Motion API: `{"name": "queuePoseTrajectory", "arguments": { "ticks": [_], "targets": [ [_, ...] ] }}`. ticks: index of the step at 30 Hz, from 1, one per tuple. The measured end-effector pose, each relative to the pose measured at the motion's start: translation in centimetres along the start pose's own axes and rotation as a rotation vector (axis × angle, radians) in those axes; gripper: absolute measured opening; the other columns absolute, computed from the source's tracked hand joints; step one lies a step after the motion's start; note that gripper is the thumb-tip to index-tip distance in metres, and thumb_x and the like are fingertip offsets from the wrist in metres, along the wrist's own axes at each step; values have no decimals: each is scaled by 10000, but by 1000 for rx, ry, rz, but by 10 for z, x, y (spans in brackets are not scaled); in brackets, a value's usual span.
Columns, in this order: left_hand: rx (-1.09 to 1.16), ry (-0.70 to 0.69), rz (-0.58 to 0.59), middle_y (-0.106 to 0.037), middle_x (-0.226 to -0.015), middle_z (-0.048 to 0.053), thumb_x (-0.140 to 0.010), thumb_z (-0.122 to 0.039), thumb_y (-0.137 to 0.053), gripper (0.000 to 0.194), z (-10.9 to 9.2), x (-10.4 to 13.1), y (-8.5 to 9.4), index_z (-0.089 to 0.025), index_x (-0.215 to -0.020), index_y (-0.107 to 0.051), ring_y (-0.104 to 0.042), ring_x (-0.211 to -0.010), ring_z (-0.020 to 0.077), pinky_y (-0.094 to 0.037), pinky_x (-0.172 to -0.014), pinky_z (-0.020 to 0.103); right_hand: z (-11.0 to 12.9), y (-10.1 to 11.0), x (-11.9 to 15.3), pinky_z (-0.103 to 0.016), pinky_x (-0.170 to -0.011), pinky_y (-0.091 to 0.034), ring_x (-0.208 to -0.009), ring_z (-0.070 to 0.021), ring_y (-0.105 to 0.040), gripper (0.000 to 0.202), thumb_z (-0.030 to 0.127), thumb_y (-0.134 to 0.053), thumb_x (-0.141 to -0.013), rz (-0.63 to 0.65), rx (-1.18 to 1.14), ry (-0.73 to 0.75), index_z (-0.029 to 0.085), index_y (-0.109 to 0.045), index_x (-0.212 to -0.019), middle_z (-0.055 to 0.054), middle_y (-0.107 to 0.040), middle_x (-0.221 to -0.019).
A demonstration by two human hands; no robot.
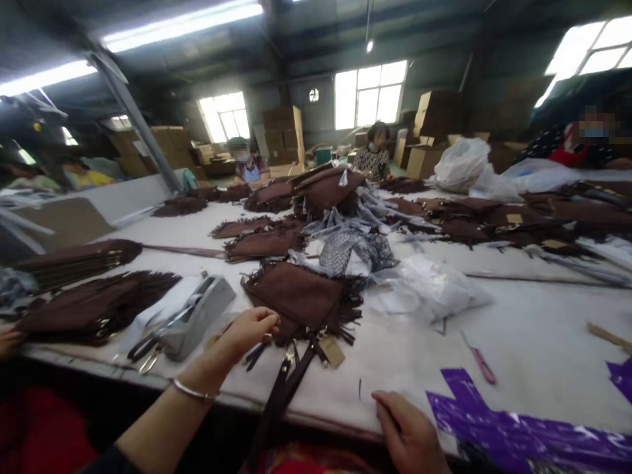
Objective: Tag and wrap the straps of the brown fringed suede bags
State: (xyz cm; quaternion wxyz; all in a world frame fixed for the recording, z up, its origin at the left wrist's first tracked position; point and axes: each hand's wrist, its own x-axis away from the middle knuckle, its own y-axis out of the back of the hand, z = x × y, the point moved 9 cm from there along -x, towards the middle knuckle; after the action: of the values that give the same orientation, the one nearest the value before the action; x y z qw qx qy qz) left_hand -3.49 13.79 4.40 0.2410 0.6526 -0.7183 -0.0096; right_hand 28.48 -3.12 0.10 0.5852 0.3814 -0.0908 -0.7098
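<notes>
A brown fringed bag [296,296] lies flat on the table in front of me, with a tan tag [332,351] at its near edge. Its dark strap [276,395] hangs over the table edge, metal clasps showing. My left hand [249,332], a bangle on its wrist, is over the bag's near left corner, fingers curled into a pinch; what they hold, if anything, is hidden. Lower right, my right hand [409,428] is at the table's front edge, fingers bent and pressed together, contents not visible. A small dark strip [360,388] lies just beyond it.
Left of the bag is a grey tape dispenser [195,322], beside stacked brown bags [93,306]. Right are clear plastic bags [429,289], pink-handled snips [481,365] and purple plastic [513,421]. More bags [326,191] pile up at the back; several people sit around.
</notes>
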Motion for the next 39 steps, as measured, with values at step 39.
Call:
{"name": "queuePoseTrajectory", "arguments": {
  "ticks": [39],
  "targets": [
    [503,193,219,-633,-723,38,-886,-346,-591,213,51,38,-102,-146,-816,-612,-602,-638,155,-475,-580,266,45,-124,-97,-239,-548,-370,-558,-135,-546,255,319,-557,-819,323,-81,-429,163,-663,-648,2,-605,-550]
  ]
}}
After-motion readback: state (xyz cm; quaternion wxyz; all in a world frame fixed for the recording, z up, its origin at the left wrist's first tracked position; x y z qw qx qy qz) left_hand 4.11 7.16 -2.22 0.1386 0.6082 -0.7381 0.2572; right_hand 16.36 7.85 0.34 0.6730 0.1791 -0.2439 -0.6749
